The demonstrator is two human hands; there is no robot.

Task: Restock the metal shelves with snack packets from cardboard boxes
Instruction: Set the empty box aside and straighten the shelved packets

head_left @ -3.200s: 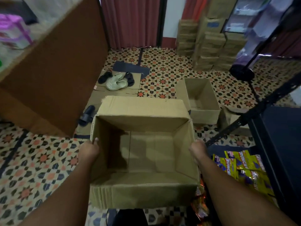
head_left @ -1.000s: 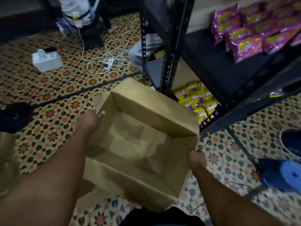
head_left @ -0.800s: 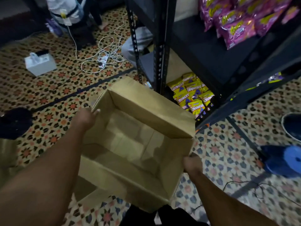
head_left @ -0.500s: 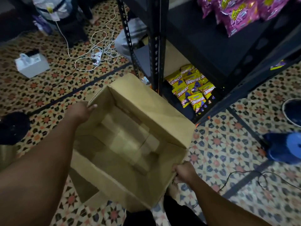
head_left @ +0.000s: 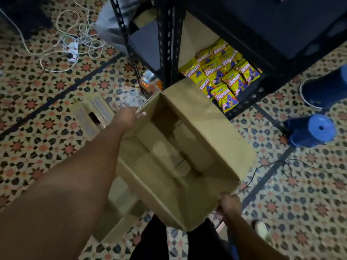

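Observation:
I hold an empty brown cardboard box point(head_left: 187, 156) in front of my body, above the floor and turned at a slant, its open top facing me. My left hand point(head_left: 126, 119) grips its far left corner, fingers curled over the rim. My right hand point(head_left: 229, 203) grips its near right corner. Beyond the box stands the black metal shelf point(head_left: 169, 44). Several yellow snack packets point(head_left: 221, 76) lie on its bottom level. The shelf board above them shows dark and bare.
A closed cardboard box point(head_left: 93, 113) lies on the patterned floor at left. White cables and a power strip point(head_left: 72, 50) lie at the upper left. A blue roll point(head_left: 311, 132) and a thin black cable point(head_left: 270, 166) are at right. Flat cardboard point(head_left: 120, 203) lies under the box.
I have turned from the room to the shelf with the box in both hands. Over the last second the box has swung clockwise and my right hand has dropped toward me.

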